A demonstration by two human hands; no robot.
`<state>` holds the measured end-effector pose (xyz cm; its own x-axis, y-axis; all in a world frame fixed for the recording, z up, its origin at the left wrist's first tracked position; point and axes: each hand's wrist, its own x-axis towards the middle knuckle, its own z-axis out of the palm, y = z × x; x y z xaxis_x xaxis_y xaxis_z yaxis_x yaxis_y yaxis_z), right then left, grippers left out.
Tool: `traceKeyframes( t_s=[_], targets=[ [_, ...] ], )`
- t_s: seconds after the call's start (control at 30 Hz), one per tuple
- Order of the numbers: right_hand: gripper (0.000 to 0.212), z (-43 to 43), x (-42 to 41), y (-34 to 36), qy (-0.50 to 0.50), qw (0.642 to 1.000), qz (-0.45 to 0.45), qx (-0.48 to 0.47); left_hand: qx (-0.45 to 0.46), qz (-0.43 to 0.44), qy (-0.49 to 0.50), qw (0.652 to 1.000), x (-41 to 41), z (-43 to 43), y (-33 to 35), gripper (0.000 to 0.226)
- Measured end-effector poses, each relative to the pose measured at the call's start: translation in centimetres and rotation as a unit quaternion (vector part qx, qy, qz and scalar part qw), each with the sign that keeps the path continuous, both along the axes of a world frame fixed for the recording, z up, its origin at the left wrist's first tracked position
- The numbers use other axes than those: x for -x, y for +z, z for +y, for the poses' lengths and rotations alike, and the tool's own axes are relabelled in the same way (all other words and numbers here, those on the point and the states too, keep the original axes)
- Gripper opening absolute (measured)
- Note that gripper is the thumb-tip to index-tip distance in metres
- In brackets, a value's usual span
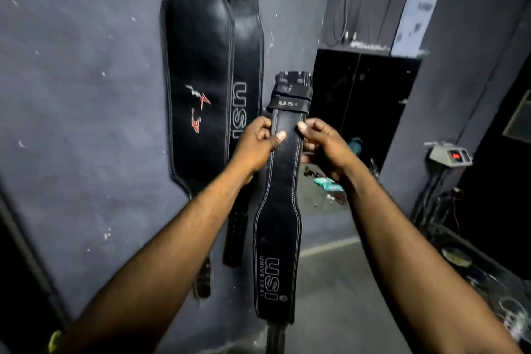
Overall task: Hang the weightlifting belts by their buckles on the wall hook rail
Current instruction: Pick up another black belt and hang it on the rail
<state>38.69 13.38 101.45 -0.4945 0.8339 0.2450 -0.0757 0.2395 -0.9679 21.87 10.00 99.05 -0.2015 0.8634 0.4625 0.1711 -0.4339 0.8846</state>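
Head view, near to far. Forearms enter from 7 and 5 o'clock and meet at centre. The left hand (254,146) grips the left edge of the held belt (283,181), thumb across its face, fingers curled behind. The right hand (327,149) grips the right edge at the same height, thumb tip on the face. Both hands are closed round the strap just below the keeper loops. Neither touches the buckle (293,79), which stands at the top end, toward 12 o'clock. The rest of the strap hangs straight down to 6 o'clock, and its tail runs out of frame.

Farther off, at 10 to 11 o'clock, two belts hang flat on the wall (86,66): a red-logo belt (198,66) and, just right of it and partly overlapped, a second belt (247,52). Their tops and the rail lie out of frame above 12 o'clock, so no hooks are seen. A dark cabinet (359,95) stands at 1 o'clock, farthest back.

Judgement: the step in hand is lifting the buckle to a free hook.
- Keep the buckle uppermost, with its frame facing the wall.
- Move one hand up to steady the buckle, which may flop with the grip this low.
- Choose a hook right of the second belt to avoid stacking.
- Let go only once the frame is fully seated.
- Lower the tail slowly, as its swing could knock the neighbours.
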Motion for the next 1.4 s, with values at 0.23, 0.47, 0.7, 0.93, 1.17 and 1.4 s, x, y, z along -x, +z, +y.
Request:
traceKeyframes(
  t_s=[0.23, 0.47, 0.7, 0.93, 1.17, 1.4],
  targets=[
    [0.009, 0.6, 4.8, 8.9, 0.011, 0.977, 0.027, -0.210, -0.129, 0.001, 0.152, 0.980, 2.6, -1.1, 7.0, 0.018],
    [0.034, -0.7, 12.0, 11.4, -0.028, 0.944, 0.042, -0.327, -0.215, -0.022, 0.313, 0.925, 6.9, -2.9, 12.0, 0.010],
    [0.022, -1.4, 15.0, 15.6, -0.037, 0.916, 0.032, -0.398, -0.232, -0.020, 0.230, 0.945, 8.7, -5.5, 12.9, 0.029],
    [0.015, -1.7, 18.3, 12.1, 0.006, 0.903, 0.000, -0.429, -0.271, -0.035, 0.316, 0.908, 11.0, -6.2, 15.9, 0.029],
    [0.010, -1.7, 19.1, 10.7, 0.079, 0.909, -0.030, -0.408, -0.292, -0.051, 0.349, 0.889, 12.2, -6.2, 17.3, 0.037],
    [0.018, -1.1, 19.0, 8.6, 0.100, 0.921, 0.017, -0.375, -0.290, -0.054, 0.374, 0.879, 12.1, -5.9, 17.3, 0.040]
  ],
)
